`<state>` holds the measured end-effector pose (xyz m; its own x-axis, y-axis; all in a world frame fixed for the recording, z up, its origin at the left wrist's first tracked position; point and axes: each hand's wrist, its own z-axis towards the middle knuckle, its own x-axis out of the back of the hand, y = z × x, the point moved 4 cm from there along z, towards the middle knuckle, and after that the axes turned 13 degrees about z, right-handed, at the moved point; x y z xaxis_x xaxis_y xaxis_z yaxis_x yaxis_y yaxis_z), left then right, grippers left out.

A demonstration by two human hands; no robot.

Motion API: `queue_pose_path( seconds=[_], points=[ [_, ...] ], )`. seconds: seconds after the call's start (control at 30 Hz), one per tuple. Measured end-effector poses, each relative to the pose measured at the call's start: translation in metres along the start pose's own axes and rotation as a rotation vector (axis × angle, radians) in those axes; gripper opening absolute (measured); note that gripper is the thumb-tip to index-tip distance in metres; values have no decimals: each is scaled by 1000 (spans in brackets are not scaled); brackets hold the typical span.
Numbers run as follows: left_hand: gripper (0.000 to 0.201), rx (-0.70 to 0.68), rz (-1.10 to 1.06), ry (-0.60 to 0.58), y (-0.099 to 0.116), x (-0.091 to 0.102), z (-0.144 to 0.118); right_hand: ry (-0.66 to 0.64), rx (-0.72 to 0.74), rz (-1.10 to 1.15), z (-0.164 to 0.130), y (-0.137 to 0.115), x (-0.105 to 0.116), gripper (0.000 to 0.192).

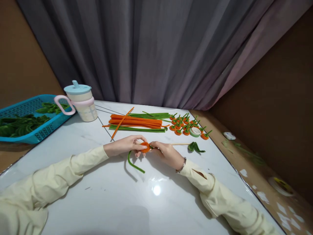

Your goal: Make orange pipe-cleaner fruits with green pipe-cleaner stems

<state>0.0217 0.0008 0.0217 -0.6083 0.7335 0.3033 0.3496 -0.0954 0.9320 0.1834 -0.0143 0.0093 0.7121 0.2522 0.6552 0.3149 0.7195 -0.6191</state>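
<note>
Orange pipe-cleaner coil (145, 147) pinched between left hand (127, 145) and right hand (166, 153) above marble table (97, 195); green stem (134, 164) trails down. Loosened pinch likely lets coil spring open.

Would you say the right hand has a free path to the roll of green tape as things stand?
Probably yes: bare tabletop lies between the right hand and the tape, though that hand is pinching the orange piece.
</note>
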Motion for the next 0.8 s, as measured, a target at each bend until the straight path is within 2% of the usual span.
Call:
queue_pose_path(
  seconds=[0.37,0.8],
  points=[
    [23,13,-82,94,4,-7,-1,0,33,-168,-2,-5,-4,18],
    [25,-24,-174,84,-3,-11,1,19,118,-246,-6,-15,-9,25]
  ],
)
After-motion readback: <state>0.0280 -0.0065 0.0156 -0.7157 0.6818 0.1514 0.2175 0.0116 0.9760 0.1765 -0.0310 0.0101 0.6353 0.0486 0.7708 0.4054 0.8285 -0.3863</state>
